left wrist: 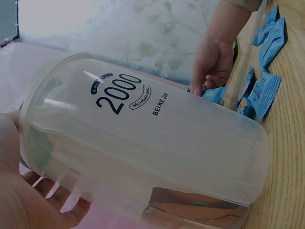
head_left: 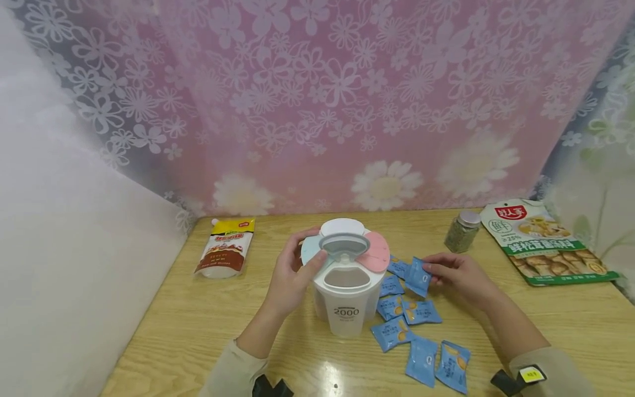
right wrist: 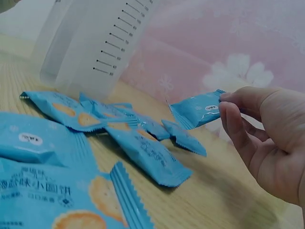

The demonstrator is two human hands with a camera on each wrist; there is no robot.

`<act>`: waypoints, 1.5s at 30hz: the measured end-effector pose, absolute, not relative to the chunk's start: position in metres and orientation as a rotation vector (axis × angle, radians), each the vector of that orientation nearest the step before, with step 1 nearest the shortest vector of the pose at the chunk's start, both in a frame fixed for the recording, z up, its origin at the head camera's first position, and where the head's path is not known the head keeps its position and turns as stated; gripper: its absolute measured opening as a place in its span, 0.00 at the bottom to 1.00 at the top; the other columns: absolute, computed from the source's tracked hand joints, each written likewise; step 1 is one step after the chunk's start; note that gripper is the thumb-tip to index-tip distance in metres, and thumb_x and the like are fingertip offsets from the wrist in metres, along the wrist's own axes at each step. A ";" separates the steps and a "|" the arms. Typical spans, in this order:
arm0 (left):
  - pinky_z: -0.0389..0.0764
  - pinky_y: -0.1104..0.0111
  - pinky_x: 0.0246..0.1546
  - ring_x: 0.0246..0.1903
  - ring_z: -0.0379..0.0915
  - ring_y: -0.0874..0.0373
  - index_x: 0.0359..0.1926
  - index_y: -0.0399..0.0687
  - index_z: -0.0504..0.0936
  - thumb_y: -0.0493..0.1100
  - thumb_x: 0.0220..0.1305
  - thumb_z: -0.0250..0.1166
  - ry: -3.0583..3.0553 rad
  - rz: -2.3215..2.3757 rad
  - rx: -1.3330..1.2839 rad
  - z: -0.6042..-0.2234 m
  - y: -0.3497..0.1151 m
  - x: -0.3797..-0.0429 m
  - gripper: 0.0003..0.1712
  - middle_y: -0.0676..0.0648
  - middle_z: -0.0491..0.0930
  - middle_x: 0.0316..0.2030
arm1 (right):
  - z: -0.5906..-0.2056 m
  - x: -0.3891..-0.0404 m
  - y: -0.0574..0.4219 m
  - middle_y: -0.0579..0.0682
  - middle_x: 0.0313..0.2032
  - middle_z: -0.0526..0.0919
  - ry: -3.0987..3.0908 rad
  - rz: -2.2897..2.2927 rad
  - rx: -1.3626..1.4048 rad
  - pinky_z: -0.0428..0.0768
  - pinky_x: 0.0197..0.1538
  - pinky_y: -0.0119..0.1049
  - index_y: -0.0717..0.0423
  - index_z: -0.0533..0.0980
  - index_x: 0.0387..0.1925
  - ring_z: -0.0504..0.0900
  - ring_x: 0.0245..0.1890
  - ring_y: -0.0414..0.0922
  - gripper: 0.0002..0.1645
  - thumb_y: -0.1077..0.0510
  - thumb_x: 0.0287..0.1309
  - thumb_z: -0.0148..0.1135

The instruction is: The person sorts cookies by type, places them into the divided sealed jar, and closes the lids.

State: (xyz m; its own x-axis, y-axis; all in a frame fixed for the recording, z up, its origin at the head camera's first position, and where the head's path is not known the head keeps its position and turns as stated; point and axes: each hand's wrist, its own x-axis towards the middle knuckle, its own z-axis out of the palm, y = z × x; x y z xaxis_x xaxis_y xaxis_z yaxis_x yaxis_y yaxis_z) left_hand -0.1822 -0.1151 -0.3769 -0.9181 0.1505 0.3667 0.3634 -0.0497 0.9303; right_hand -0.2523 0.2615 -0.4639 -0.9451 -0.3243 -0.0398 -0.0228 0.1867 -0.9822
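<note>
The right hand (head_left: 458, 275) is pinching one blue packet (head_left: 418, 277) by its end between thumb and finger, in the air right of the container (head_left: 347, 320); the left hand (head_left: 292, 275) is gripping the container's top, thumb on the lid, fingers bending round the side. For good handling, I think a light pinch and a steady container are mattering most. Other packets (head_left: 421, 361) are crowding the container's right side, while bare table (head_left: 223, 331) is lying leftward and the jar (head_left: 462, 231) is standing beyond the right hand
</note>
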 end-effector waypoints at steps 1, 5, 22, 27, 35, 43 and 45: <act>0.81 0.70 0.48 0.54 0.73 0.56 0.65 0.42 0.69 0.38 0.69 0.62 -2.053 -2.096 -0.566 -0.377 -0.115 -0.183 0.25 0.41 0.70 0.65 | -0.462 -0.252 0.261 0.40 0.33 0.85 2.204 -1.849 -0.346 0.84 0.35 0.32 0.61 0.82 0.50 0.82 0.29 0.38 0.14 0.58 0.69 0.60; 0.81 0.70 0.48 0.53 0.73 0.57 0.65 0.42 0.69 0.38 0.69 0.62 -2.039 -2.090 -0.568 -0.377 -0.114 -0.185 0.25 0.40 0.70 0.65 | -0.453 -0.250 0.259 0.41 0.33 0.85 2.158 -1.892 -0.393 0.84 0.35 0.32 0.58 0.83 0.48 0.82 0.29 0.37 0.11 0.59 0.69 0.59; 0.80 0.70 0.50 0.55 0.73 0.56 0.66 0.43 0.68 0.39 0.71 0.59 -2.077 -2.026 -0.569 -0.378 -0.113 -0.182 0.24 0.41 0.69 0.65 | -0.400 -0.215 0.234 0.38 0.36 0.82 1.834 -2.223 -0.541 0.75 0.32 0.29 0.48 0.84 0.46 0.73 0.26 0.35 0.17 0.66 0.73 0.51; 0.80 0.71 0.50 0.56 0.72 0.56 0.66 0.43 0.66 0.39 0.73 0.57 -2.077 -2.046 -0.568 -0.376 -0.112 -0.180 0.23 0.40 0.68 0.66 | -0.388 -0.208 0.227 0.39 0.37 0.83 1.829 -2.236 -0.623 0.73 0.30 0.30 0.49 0.84 0.46 0.72 0.26 0.35 0.19 0.68 0.73 0.49; 0.80 0.71 0.51 0.56 0.72 0.58 0.67 0.43 0.65 0.41 0.74 0.56 -2.072 -2.068 -0.582 -0.378 -0.112 -0.181 0.23 0.41 0.68 0.64 | -0.366 -0.199 0.211 0.41 0.37 0.83 1.843 -2.263 -0.761 0.71 0.29 0.33 0.51 0.84 0.47 0.71 0.26 0.38 0.22 0.72 0.71 0.48; 0.80 0.70 0.50 0.56 0.72 0.56 0.67 0.43 0.64 0.40 0.75 0.55 -2.074 -2.096 -0.576 -0.376 -0.112 -0.179 0.24 0.38 0.69 0.63 | -0.342 -0.191 0.188 0.43 0.37 0.84 1.742 -2.308 -0.845 0.77 0.31 0.29 0.54 0.84 0.47 0.76 0.27 0.37 0.22 0.74 0.70 0.47; 0.81 0.70 0.50 0.56 0.72 0.56 0.68 0.44 0.64 0.41 0.75 0.55 -2.075 -2.108 -0.575 -0.376 -0.112 -0.179 0.24 0.38 0.69 0.62 | -0.336 -0.189 0.182 0.43 0.37 0.84 1.743 -2.301 -0.866 0.78 0.31 0.28 0.54 0.84 0.48 0.78 0.27 0.37 0.21 0.73 0.70 0.48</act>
State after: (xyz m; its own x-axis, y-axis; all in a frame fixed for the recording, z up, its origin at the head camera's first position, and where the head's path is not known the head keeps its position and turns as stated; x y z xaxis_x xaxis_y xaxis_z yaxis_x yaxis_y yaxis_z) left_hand -0.1791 -0.1121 -0.3758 -0.9193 0.1720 0.3540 0.3512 -0.0471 0.9351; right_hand -0.1885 0.1821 -0.3364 -0.8275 -0.4282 0.3631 -0.2335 -0.3257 -0.9162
